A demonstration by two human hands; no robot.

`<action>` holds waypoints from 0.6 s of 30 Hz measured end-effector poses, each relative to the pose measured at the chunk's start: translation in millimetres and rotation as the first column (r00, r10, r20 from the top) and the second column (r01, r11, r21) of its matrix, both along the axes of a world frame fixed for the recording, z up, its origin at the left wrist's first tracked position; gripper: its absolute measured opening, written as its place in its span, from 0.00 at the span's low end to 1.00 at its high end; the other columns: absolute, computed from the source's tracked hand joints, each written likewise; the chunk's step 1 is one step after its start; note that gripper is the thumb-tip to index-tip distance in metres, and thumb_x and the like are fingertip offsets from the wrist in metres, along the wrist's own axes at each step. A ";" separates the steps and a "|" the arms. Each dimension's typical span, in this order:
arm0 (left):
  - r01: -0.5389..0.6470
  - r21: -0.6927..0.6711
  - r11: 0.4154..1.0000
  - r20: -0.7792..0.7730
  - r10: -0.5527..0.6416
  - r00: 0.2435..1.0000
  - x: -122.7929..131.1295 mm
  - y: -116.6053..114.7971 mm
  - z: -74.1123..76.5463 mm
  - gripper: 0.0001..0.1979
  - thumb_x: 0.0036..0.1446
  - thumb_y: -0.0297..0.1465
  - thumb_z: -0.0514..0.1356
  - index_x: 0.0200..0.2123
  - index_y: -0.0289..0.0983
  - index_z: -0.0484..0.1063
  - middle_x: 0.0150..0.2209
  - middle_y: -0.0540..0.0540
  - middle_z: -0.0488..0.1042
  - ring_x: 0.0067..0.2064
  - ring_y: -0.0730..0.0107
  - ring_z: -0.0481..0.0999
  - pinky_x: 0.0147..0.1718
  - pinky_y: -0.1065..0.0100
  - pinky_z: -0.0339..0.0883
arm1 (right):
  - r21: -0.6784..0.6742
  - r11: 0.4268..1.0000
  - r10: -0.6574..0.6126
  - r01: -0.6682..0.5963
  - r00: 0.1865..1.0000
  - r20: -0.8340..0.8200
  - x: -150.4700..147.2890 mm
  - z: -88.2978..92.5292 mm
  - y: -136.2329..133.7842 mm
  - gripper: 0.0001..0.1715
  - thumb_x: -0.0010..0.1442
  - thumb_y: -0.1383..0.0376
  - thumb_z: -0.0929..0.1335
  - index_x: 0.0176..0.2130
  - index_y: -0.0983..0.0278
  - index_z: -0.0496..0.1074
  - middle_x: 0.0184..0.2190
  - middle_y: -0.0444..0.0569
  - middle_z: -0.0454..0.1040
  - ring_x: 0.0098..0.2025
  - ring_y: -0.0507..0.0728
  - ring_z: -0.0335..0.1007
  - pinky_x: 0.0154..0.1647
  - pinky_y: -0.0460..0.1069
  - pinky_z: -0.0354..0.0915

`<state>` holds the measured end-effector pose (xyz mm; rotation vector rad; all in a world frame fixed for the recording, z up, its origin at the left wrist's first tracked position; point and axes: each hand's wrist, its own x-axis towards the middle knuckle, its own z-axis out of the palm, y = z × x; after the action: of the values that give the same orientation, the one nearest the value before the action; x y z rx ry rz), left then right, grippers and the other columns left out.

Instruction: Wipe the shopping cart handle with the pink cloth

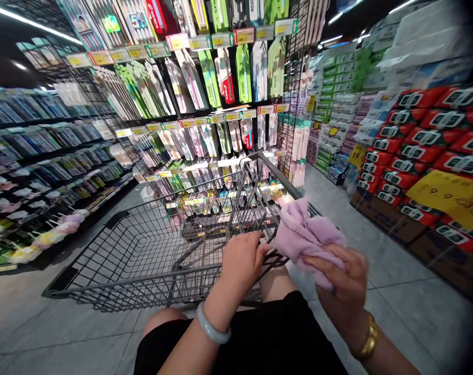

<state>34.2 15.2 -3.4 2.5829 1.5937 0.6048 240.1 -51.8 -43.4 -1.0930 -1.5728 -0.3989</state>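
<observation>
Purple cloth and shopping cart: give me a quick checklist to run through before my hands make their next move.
1. Right hand has hold of the purple cloth: ok, the fingers are wrapped around it.
2. Cloth spread flat: not ok, it is bunched and folded.
3. Cloth apart from the cart's handle bar: cannot tell, the two overlap in this view.
4. Left hand firmly gripping the shopping cart: cannot tell, it is at the frame, but the contact is partly hidden.
5. Gold bracelet away from the cart: ok, it is on the right wrist, off to the cart's right.
</observation>
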 end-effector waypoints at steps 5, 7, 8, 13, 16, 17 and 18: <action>-0.051 -0.154 0.987 -0.214 0.017 0.977 6.9 11.7 -0.7 0.31 0.71 0.46 0.40 0.34 0.37 0.77 0.32 0.40 0.80 0.34 0.56 0.80 0.32 0.63 0.65 | -0.143 0.964 0.248 -0.222 0.949 0.196 6.7 -6.2 3.9 0.15 0.60 0.71 0.68 0.43 0.53 0.79 0.44 0.46 0.75 0.42 0.60 0.67 0.41 0.57 0.66; -0.055 -0.177 0.983 -0.231 0.013 0.973 6.8 13.1 -1.8 0.33 0.71 0.46 0.39 0.31 0.37 0.78 0.30 0.39 0.80 0.33 0.57 0.80 0.31 0.64 0.65 | -0.055 0.986 0.164 -0.158 0.980 0.117 20.9 0.0 5.3 0.12 0.59 0.69 0.70 0.41 0.55 0.78 0.44 0.48 0.74 0.44 0.61 0.67 0.43 0.58 0.64; -0.062 -0.184 0.981 -0.238 0.017 0.971 6.8 13.1 -2.0 0.34 0.71 0.47 0.38 0.31 0.37 0.79 0.30 0.39 0.80 0.33 0.57 0.80 0.31 0.64 0.65 | 0.001 0.996 0.086 -0.086 0.994 0.062 29.8 6.3 6.6 0.10 0.58 0.69 0.71 0.40 0.56 0.78 0.45 0.49 0.74 0.45 0.62 0.67 0.45 0.59 0.63; -0.131 -0.183 0.974 -0.271 0.078 0.959 6.9 6.5 0.1 0.35 0.72 0.44 0.37 0.31 0.35 0.80 0.29 0.36 0.80 0.34 0.56 0.81 0.32 0.64 0.66 | -0.053 0.983 0.181 -0.177 0.980 0.084 65.9 45.9 17.5 0.13 0.58 0.73 0.68 0.39 0.59 0.78 0.43 0.50 0.74 0.47 0.62 0.68 0.46 0.59 0.62; -0.134 -0.178 0.975 -0.281 0.080 0.956 5.1 -0.6 0.7 0.33 0.72 0.41 0.38 0.32 0.35 0.80 0.29 0.36 0.80 0.33 0.56 0.81 0.31 0.64 0.66 | -0.199 0.880 0.470 -0.432 0.855 0.221 76.0 63.5 28.8 0.13 0.58 0.70 0.68 0.42 0.57 0.78 0.45 0.48 0.76 0.46 0.61 0.71 0.46 0.58 0.63; -0.128 -0.173 0.977 -0.280 0.076 0.957 4.1 -2.6 0.5 0.33 0.72 0.40 0.38 0.32 0.35 0.80 0.30 0.37 0.81 0.33 0.56 0.81 0.31 0.64 0.66 | -0.237 0.854 0.515 -0.464 0.821 0.247 78.8 68.5 35.5 0.14 0.59 0.69 0.68 0.43 0.57 0.78 0.46 0.48 0.76 0.46 0.61 0.71 0.48 0.59 0.63; -0.123 -0.168 0.978 -0.277 0.073 0.958 3.2 -4.3 0.3 0.33 0.72 0.40 0.38 0.32 0.36 0.80 0.30 0.37 0.81 0.33 0.56 0.81 0.31 0.64 0.66 | -0.260 0.842 0.532 -0.472 0.806 0.260 81.3 73.4 44.0 0.14 0.60 0.69 0.66 0.43 0.56 0.78 0.46 0.48 0.77 0.47 0.61 0.72 0.49 0.59 0.63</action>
<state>37.4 11.0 -3.2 2.5463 1.7675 0.1010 321.3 -7.9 30.0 -0.7130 -2.1550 -0.0660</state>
